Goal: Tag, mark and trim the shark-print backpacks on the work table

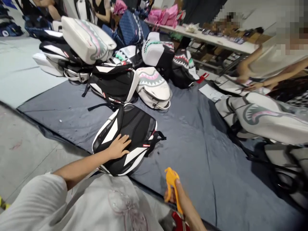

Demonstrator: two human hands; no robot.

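A black and white backpack (137,126) lies on the grey sheet close to me, with its strapped back panel facing up. My left hand (119,147) rests flat on that panel, fingers spread. On the right, my right hand (181,195) is closed around an orange hand tool (172,178) with a looped, trigger-like handle. The tool points away from me, above the sheet's near edge, apart from the backpack. Its exact kind is not clear. Part of the right hand's fingers is hidden behind it.
Beyond lies a pile of backpacks, including a white one with a shark-mouth print (152,85) and a black one (113,80). More backpacks (267,115) are heaped at right, where another person (271,67) handles one. A long table (216,38) stands behind.
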